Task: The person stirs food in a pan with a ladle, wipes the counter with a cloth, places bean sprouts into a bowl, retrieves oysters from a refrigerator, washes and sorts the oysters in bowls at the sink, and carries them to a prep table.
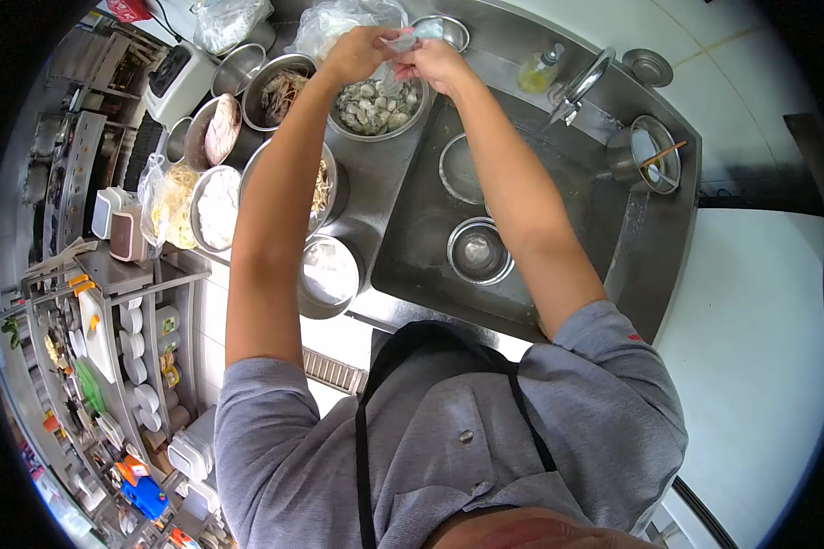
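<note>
Both hands are close together at the top centre, above a round metal bowl of greyish shellfish [375,108]. My left hand [360,55] has its fingers closed on a thin clear plastic bag [401,44]. From the other side, my right hand [430,64] pinches the same bag. Part of the plastic hangs down towards the bowl. Behind the hands lies a larger clear plastic bag [325,26], and a small metal bowl [450,33] stands just beyond my right hand.
A sink [412,265] with metal bowls [479,250] lies below my right arm. Its faucet [581,87], a soap bottle [537,71] and a pot [645,156] are at the right. Food-filled bowls [215,209] crowd the left counter; a shelf rack [119,284] stands farther left.
</note>
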Available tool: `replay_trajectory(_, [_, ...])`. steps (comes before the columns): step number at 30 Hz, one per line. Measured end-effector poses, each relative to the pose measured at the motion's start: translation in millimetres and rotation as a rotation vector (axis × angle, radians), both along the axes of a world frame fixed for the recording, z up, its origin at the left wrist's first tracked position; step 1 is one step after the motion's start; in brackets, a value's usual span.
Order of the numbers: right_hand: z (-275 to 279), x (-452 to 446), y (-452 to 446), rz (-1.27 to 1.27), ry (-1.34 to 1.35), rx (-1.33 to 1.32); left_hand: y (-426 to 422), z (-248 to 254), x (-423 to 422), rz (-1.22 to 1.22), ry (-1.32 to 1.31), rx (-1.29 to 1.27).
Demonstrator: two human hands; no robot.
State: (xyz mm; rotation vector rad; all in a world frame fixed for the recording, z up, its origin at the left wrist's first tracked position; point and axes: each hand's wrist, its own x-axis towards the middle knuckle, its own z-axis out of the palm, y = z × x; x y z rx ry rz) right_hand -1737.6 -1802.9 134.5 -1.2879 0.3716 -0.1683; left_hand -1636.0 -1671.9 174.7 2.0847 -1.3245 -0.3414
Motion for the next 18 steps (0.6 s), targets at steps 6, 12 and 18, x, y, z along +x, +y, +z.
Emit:
replay_trajectory(6, [2.3, 14.7, -40.3, -0.252, -0.057, -0.219, 21.7, 1.4, -30.7, 0.602, 0.716, -0.364])
replay_trajectory(12, [-43.3, -9.3, -71.0, -0.294, 0.121, -0.674, 34.9, -84.0, -131.3, 0.997, 1.685, -0.473])
replay_trajectory(18, [-59.1, -168.0, -47.1, -0.179, 0.069, 0.068, 31.7, -191.4, -94.6, 1.088, 1.268, -0.837])
